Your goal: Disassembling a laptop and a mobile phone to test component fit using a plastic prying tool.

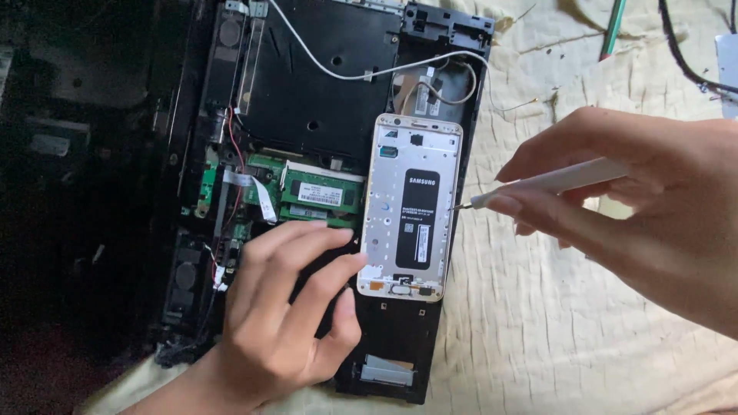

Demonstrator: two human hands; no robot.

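Phone [411, 206], back cover off, is lying on the opened laptop [323, 84]. Left hand [288, 307] is bracing its edge w/ open fingers; right hand [653, 207] is pinching a screwdriver [538, 184], tip probably at the phone's rim. Light, stiff, fragile: hold by edges.

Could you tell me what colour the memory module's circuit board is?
Green; the memory module shows best in the head view.

The phone [411, 206] shows a pale metal-looking frame with a matt black panel. The laptop [323, 92] is matt black plastic. The cloth [538, 307] looks soft, creased, cream.
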